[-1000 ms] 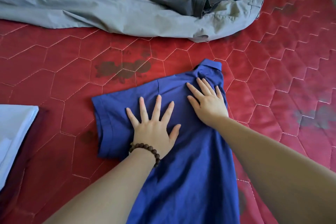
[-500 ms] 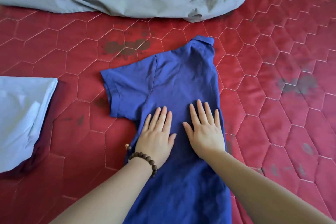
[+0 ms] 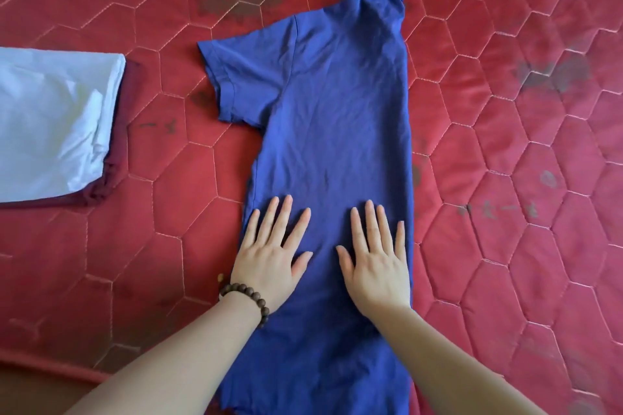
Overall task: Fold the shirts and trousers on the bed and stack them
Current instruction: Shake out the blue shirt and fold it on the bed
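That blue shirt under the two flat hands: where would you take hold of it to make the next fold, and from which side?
Probably the short sleeve, pinched at its hem from the left. The blue shirt lies folded in half lengthwise, its right edge straight, and only the sleeve juts out over the red bedspread. The left hand is nearer it; the right hand could keep pressing the body flat.

The blue shirt (image 3: 333, 118), folded in half lengthwise, lies flat on the bed (image 3: 505, 178), collar away.

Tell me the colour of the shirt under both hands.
Deep blue shirt, plain, seen best in the head view.
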Demonstrator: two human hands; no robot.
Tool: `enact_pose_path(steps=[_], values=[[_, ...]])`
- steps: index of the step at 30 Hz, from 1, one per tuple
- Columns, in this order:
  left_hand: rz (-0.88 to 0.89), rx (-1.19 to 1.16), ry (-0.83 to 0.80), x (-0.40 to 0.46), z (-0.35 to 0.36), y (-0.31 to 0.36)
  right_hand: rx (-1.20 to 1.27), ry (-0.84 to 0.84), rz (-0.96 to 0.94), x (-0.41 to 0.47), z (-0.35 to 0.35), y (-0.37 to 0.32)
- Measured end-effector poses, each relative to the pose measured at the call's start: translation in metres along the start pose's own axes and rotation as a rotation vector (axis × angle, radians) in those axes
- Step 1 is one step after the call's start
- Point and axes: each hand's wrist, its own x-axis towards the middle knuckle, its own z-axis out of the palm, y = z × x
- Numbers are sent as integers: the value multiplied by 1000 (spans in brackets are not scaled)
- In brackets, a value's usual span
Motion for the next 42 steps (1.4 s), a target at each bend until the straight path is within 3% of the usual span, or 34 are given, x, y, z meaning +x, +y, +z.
enact_pose_path(steps=[6,11,16,22,27,33,42], values=[[4,16,-66,-59,11,8,-9,-36,-25,-58,7,3],[78,-30,-110,-98,17,32,-36,-98,-250,-119,23,-7],[-44,-28,-156,-129,17,19,-34,-160,-44,-155,21,19],[-26,-28,-182,-145,6,4,-39,-232,12,-171,5,27],[-116,-65,-121,-106,-20,-6,18,-194,2,-117,-21,0],[-289,-117,-6,-13,-52,-46,50,-132,-143,10,-46,-45],[-401,-170,145,113,-72,-104,-157,-120,-376,186,-63,-81]])
